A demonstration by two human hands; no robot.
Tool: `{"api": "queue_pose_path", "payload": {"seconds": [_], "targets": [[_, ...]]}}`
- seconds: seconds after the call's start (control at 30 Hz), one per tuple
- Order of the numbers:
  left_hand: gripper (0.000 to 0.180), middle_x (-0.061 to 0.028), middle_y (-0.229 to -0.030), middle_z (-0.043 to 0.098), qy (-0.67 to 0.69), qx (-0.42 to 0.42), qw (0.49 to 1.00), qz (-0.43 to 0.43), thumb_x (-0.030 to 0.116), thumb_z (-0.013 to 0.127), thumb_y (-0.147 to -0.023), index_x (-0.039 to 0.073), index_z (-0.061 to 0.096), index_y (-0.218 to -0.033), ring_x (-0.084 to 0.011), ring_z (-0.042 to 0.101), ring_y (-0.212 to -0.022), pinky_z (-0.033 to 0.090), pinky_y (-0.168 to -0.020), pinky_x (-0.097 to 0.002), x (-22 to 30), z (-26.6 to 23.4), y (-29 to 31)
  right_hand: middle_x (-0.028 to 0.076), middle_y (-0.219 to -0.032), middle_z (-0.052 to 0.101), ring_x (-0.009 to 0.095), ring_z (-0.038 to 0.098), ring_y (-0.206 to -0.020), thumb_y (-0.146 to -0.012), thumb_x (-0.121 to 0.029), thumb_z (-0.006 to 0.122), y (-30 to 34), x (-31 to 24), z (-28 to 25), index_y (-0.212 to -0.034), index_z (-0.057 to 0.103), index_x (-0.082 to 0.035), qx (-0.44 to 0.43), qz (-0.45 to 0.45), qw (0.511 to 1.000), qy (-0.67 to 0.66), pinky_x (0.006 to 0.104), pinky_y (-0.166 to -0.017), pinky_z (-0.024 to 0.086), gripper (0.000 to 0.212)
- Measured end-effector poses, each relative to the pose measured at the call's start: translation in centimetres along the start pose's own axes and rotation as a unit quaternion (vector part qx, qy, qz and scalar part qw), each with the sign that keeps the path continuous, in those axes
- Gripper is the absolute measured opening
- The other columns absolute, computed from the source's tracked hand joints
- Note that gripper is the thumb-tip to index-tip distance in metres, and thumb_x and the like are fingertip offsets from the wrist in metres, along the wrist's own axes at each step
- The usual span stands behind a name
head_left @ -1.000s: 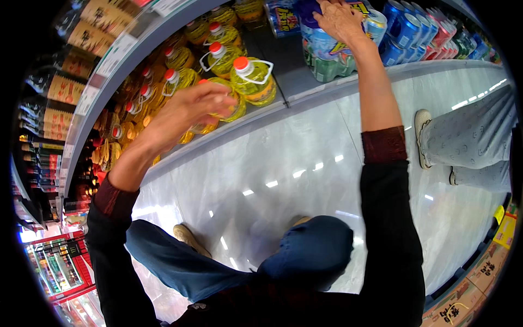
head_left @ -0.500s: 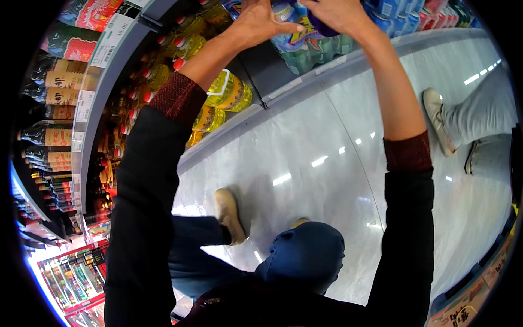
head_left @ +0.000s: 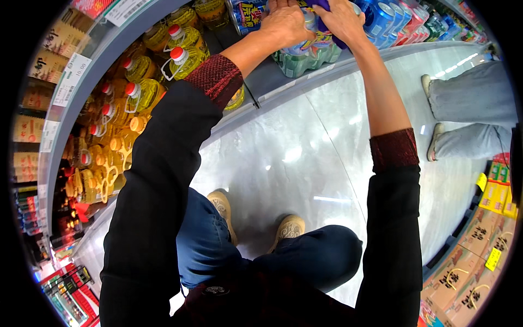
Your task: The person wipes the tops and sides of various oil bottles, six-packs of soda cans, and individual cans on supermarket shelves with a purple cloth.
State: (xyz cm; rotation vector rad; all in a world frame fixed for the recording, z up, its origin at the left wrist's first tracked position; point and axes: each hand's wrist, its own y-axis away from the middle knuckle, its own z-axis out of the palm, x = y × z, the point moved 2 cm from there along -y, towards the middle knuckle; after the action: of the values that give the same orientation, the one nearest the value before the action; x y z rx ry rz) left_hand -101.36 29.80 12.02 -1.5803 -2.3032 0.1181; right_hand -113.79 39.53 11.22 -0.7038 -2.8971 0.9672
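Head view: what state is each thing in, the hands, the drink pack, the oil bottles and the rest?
Left hand: closed over the top of the drink pack.
Right hand: gripping the same pack's top.
Shrink-wrapped drink pack: wrapped, resting on the low shelf.
Yellow oil bottles: upright, red caps on.
Blue drink cans: stacked, unopened.
Cardboard boxes: closed, stacked low.

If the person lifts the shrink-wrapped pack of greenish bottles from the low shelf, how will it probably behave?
The shrink-wrapped pack of greenish plastic bottles holds several bottles, so it is probably heavy for its size. The left hand and right hand both rest on its top, which suits such weight. Its clear film looks glossy, so it may be slippery and could stretch when pulled.
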Motion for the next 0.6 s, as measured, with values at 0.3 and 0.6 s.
{"api": "queue_pose_path", "payload": {"seconds": [0.3,0.6], "targets": [[0.098,-0.0319,-0.150,0.023,0.094,0.057,0.994,0.013,0.038,0.072,-0.072,-0.011,0.025,-0.142,-0.0442,0.019,-0.141,0.027,-0.111,-0.0549,1.6,0.3,0.1,0.027,-0.102,0.065,0.042,0.064,-0.095,-0.088,-0.032,0.051,-4.8,6.2,1.2,-0.103,0.060,0.003,-0.037,0.249,0.953,0.171,0.0486,-0.082,0.050,0.038],[0.092,-0.0329,-0.149,0.024,0.104,0.052,0.990,0.078,0.044,0.065,-0.077,-0.012,0.029,-0.141,-0.0432,0.020,-0.141,0.025,-0.114,-0.0484,-1.8,0.7,0.0,0.022,-0.103,0.064,0.041,0.063,-0.094,-0.093,-0.040,0.051,-1.7,0.1,-1.5,-0.115,0.059,-0.005,-0.057,0.080,0.981,0.167,0.0475,-0.080,0.050,0.043]]}}
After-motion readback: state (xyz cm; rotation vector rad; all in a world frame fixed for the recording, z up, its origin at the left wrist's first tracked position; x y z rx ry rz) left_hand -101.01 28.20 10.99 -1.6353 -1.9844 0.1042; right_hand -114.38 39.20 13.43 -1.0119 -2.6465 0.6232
